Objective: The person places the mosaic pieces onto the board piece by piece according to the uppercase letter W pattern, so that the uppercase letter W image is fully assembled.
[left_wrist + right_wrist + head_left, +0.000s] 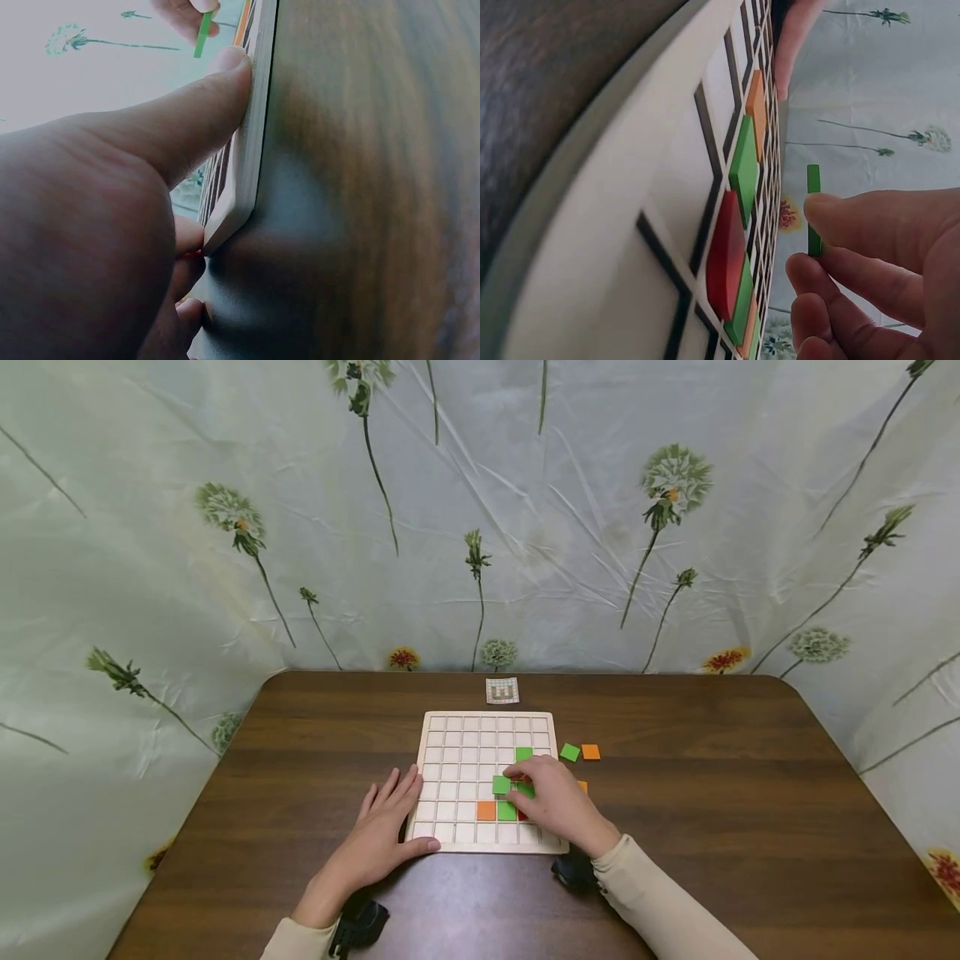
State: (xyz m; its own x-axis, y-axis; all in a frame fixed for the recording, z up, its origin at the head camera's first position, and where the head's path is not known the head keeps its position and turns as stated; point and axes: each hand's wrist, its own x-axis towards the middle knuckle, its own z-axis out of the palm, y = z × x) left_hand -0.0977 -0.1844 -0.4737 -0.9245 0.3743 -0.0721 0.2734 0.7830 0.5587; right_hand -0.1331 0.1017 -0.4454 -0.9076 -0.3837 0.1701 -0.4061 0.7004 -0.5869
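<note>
A pale wooden grid board (457,833) lies on the table. My left hand (378,835) rests along its left side, fingers spread, with the thumb at the front edge. Over the board's right half, my right hand (555,797) pinches a green square tile (814,176) between thumb and fingers, and the right wrist view shows it raised off the grid. Set in the grid are an orange tile (487,811), a green tile (507,812) beside it, a red tile (726,255) and another green tile (523,752) higher up. The right hand partly hides others.
Right of the board lie a loose green tile (570,752) and an orange tile (591,752). A further orange tile (582,787) peeks out behind the right hand. Beyond the board sits a small printed card (502,691) near the table's far edge, before a flowered curtain (525,527).
</note>
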